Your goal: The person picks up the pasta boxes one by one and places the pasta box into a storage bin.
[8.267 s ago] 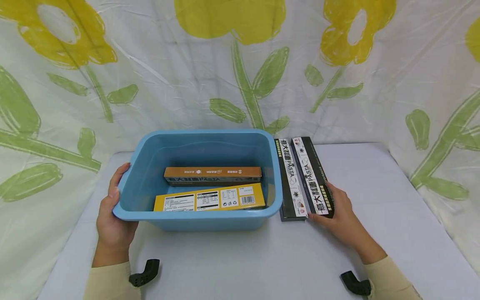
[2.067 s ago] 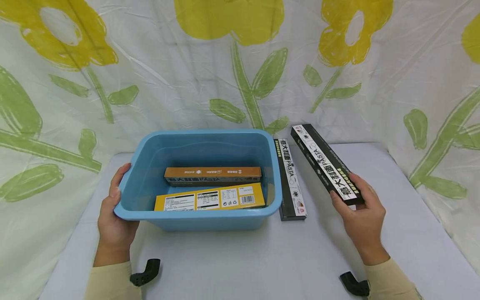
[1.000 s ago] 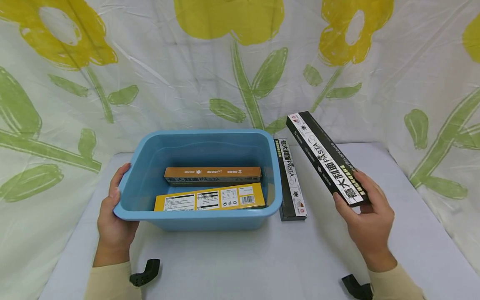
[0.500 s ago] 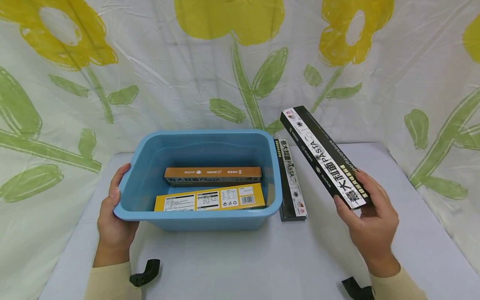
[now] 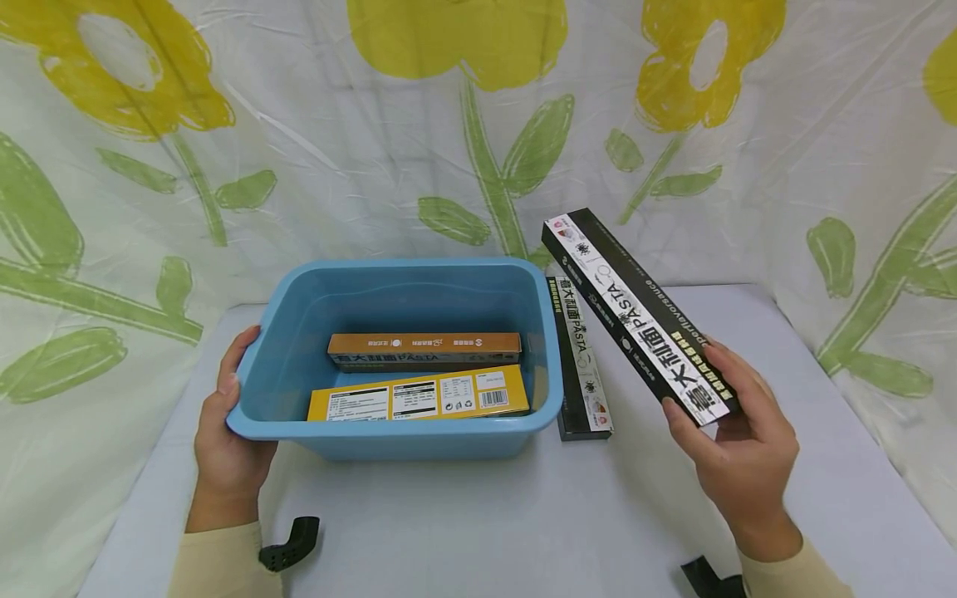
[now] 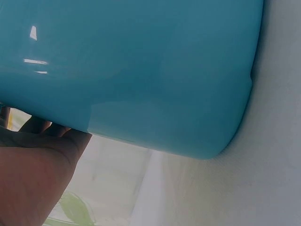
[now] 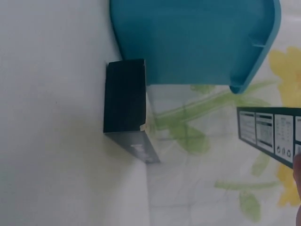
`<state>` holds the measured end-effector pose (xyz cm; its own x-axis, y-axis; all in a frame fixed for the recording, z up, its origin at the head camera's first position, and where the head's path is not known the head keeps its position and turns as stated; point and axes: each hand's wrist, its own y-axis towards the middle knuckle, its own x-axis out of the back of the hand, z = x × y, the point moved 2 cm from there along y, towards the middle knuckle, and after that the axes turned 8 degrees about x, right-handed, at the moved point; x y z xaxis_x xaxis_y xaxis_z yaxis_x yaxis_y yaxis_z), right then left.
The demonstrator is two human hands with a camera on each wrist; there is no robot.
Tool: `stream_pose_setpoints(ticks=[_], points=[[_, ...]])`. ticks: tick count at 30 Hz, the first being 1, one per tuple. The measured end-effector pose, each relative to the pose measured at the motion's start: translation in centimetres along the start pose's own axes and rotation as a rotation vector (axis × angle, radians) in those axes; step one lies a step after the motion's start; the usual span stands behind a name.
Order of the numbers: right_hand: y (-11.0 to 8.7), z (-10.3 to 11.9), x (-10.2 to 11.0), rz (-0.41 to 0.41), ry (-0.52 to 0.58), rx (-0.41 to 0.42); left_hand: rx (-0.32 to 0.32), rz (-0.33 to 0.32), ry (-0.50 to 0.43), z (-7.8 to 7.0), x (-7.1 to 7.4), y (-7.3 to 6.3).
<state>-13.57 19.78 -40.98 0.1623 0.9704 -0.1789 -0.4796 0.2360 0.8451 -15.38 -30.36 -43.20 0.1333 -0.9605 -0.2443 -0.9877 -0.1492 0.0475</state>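
Observation:
My left hand grips the left rim of a blue plastic tub; the left wrist view shows the tub's outer wall and part of that hand. In my right hand is a long black and white pasta box, pinched at its near end between thumb and fingers. Raised above the table, it slants with its far end toward the tub's back right corner. A second black pasta box lies against the tub's right side. Inside the tub are a yellow box and an orange-brown pasta box.
A white cloth covers the table. Behind it hangs a pale curtain printed with yellow flowers and green leaves. Black wrist mounts are strapped at both sleeves.
My right hand has lifted the pasta box off the table from beside the second one. Over the last second, its far end has swung left. The left hand and tub stay put.

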Motion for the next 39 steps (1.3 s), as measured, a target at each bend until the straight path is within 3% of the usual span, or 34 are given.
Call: stream_pose_setpoints(ticks=[16,27,39], points=[[-0.3,0.6,-0.5,0.058,0.052,0.026,-0.007,0.012,0.003,-0.1,-0.1,0.0],[-0.1,1.0,-1.0,0.049,0.112,0.040,-0.001,0.004,-0.004,-0.1,-0.1,0.0],[0.0,1.5,-1.4,0.142,0.125,0.044,-0.002,0.001,-0.013,0.0,-0.1,0.0]])
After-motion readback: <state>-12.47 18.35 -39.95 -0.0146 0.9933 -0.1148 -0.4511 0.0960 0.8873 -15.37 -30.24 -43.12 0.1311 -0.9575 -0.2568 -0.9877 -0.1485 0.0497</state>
